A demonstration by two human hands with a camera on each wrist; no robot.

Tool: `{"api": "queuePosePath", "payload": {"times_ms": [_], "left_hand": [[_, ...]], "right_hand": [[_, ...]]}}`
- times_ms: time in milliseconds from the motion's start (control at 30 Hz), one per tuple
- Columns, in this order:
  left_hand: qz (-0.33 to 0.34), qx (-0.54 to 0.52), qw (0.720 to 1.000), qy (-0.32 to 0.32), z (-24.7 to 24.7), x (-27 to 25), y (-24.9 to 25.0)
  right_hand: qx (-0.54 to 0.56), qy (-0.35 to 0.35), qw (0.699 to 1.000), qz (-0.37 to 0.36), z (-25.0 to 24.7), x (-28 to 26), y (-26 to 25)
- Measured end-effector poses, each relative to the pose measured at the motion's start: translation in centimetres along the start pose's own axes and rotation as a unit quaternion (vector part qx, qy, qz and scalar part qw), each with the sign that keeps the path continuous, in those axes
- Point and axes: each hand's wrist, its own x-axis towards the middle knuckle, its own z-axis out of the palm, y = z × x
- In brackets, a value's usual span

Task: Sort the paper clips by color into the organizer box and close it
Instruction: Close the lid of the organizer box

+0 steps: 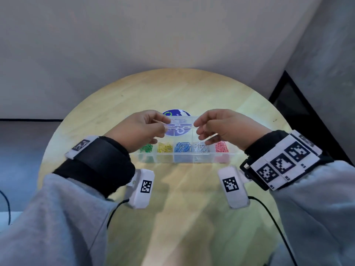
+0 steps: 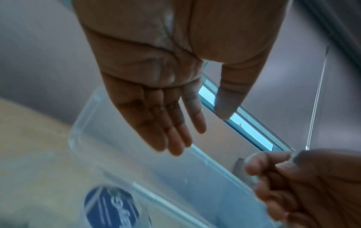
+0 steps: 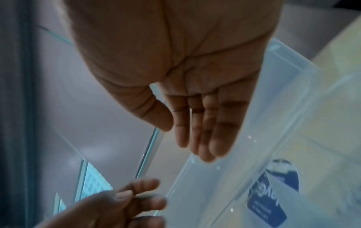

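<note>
The organizer box (image 1: 184, 157) sits on the round wooden table (image 1: 134, 96), near its centre. Its front row holds sorted paper clips — green clips (image 1: 146, 148), yellow clips (image 1: 164, 147), blue clips (image 1: 182, 147), white clips (image 1: 201, 147) and red clips (image 1: 221, 146), one colour per compartment, left to right. The clear lid (image 1: 181, 124) stands partly raised over the rear of the box, not yet down on it. The left hand (image 1: 139, 129) pinches the lid's free edge at its left end between thumb and fingers; the right hand (image 1: 222, 127) pinches the same edge at its right end. The hands are apart, one at each end (the wrist views are blurred, yet show each thumb on the lid edge opposite the fingers). A round blue sticker (image 1: 175, 114) shows through the lid.
</note>
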Motion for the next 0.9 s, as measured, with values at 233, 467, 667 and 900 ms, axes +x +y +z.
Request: {"api": "queuePosePath", "payload": {"times_ms": [233, 467, 667, 900], "left_hand": [[0.12, 0.221, 0.949, 0.192, -3.2, -1.2, 0.7], [-0.004, 0.385, 0.921, 0.059, -2.3, -0.9, -2.2], [-0.038, 0.425, 0.904, 0.031, -1.1, -1.2, -4.2], [-0.005, 0.509, 0.861, -0.007, -1.0, -0.5, -4.9]], "right_hand": [[-0.321, 0.183, 0.915, -0.159, -1.3, -0.8, 1.1], [-0.479, 0.055, 0.876, -0.021, -1.4, -0.7, 2.8], [-0.495, 0.016, 0.869, 0.007, -0.3, -0.4, 4.0], [-0.484, 0.007, 0.875, 0.011, 0.0, -0.2, 5.1]]}}
